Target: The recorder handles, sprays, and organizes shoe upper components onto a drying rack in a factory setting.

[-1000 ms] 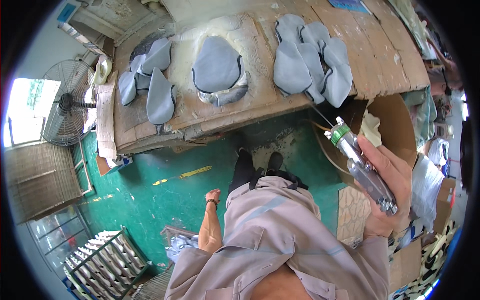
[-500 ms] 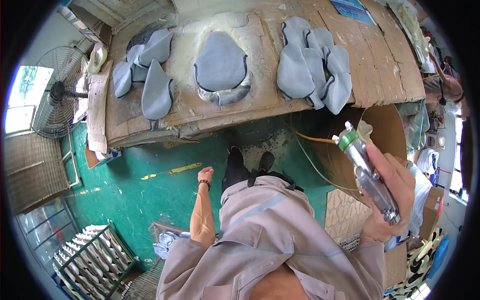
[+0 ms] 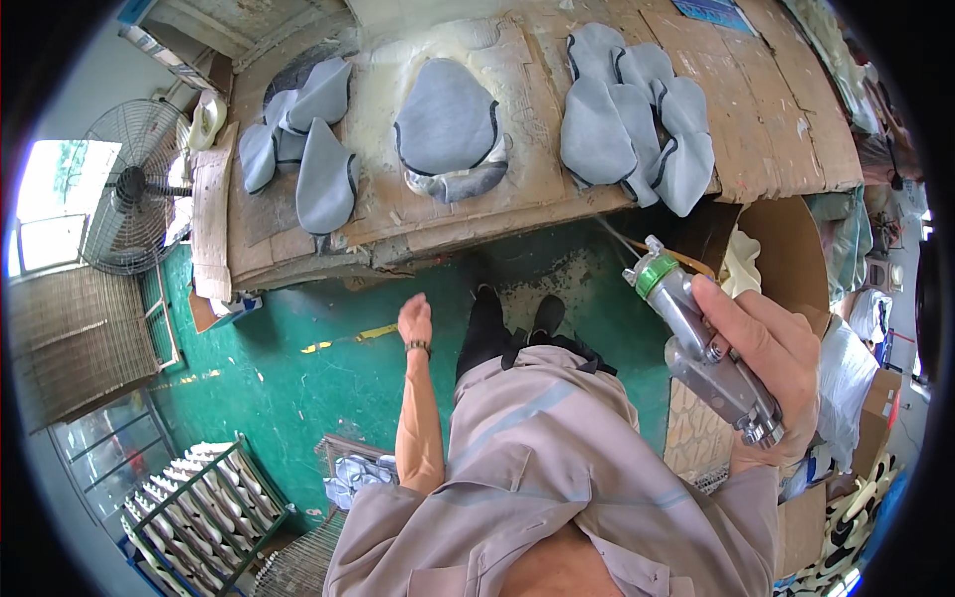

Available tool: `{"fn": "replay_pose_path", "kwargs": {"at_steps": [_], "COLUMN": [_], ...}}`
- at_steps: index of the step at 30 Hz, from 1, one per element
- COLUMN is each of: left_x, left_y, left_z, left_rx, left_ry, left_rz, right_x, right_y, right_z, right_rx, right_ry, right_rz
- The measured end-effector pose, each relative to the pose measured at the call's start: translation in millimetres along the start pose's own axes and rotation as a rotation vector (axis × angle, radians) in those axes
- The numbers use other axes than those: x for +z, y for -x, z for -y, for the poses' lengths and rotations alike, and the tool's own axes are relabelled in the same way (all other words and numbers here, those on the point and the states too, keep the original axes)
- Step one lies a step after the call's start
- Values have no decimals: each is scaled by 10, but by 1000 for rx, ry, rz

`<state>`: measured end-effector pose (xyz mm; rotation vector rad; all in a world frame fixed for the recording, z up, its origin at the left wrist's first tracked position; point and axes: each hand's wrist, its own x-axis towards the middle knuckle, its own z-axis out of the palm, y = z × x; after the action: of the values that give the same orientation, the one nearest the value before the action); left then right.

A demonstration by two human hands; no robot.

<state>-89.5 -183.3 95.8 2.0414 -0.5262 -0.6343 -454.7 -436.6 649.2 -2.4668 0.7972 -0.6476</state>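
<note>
Right fingers [image 3: 736, 320] wrap a silvery spray gun [image 3: 718, 378]; left fingers [image 3: 417, 307] hang loosely parted.

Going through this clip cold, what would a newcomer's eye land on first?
Probably the metal spray gun with its green ring, held in the right hand at the picture's right. Next, the black-edged grey piece on the cardboard-covered table, between a left cluster and a right cluster of similar pieces. The big round fan at far left also stands out.

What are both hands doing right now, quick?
Left hand: nothing seen in it; open or closed can't be told.
Right hand: closed around the silver spray gun.
</note>
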Motion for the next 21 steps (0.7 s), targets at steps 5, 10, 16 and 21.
{"fn": "replay_pose_path", "kwargs": {"at_steps": [5, 10, 16, 21], "left_x": [220, 371, 421, 558], "left_y": [-811, -1458, -1836, -1867], "left_z": [-1463, -2810, -2877, -2940], "left_rx": [332, 823, 825, 772], "left_ry": [-112, -344, -574, -559], "left_rz": [-173, -222, -158, -135], "right_x": [-80, -174, -379, -223], "right_y": [132, 258, 487, 683], "right_z": [-118, -82, -135, -52], "right_rx": [-76, 9, 71, 396], "right_ry": [-81, 14, 78, 191], "right_rz": [201, 101, 129, -142]}}
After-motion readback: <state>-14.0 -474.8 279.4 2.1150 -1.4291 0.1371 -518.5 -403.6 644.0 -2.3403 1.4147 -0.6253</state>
